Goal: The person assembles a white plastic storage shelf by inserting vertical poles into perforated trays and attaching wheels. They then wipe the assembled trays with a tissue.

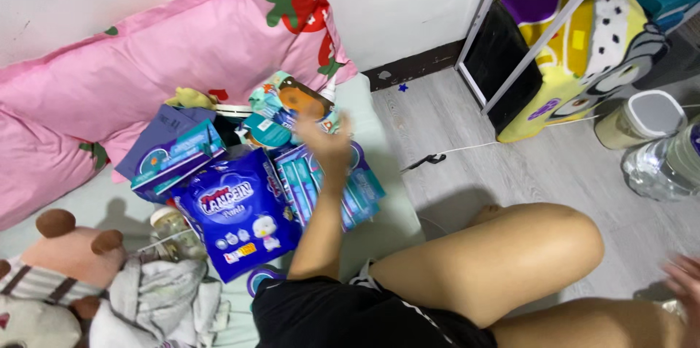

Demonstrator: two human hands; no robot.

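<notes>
Packets in teal and blue wrap [321, 187] lie in a row at the centre of the frame, on the pale green mattress [390, 209], and the left hand [324, 136] hovers just above their upper end. Its fingers are spread apart and blurred, clamped on nothing; whether the fingertips touch a packet I cannot tell. The forearm runs down from it toward the lower middle of the frame, across the packets, which suits a reach from a seated spot at the mattress edge.

Just left of the row sits a blue diaper bag [237, 209], lying flat with its printed face up. Above and left of it are flat blue boxes [171, 151], stacked at a slant as if tipped out in a heap. Past the hand, toward the upper centre, lies a teal and orange pack [292, 103], and a pink strawberry pillow [160, 56] leans against the wall behind the whole pile, fencing it in.

The right hand [685, 282] shows only at the lower right edge, blurred, fingers apart, holding nothing and well apart from the pile; it hangs over the grey floor [525, 165] beyond the bent knee.

At the lower left are a stuffed bear [62, 253], a grey cloth [160, 290] and a small jar [171, 227]. At the right edge stand a white-lidded container [642, 118] and a clear bottle [667, 162].
</notes>
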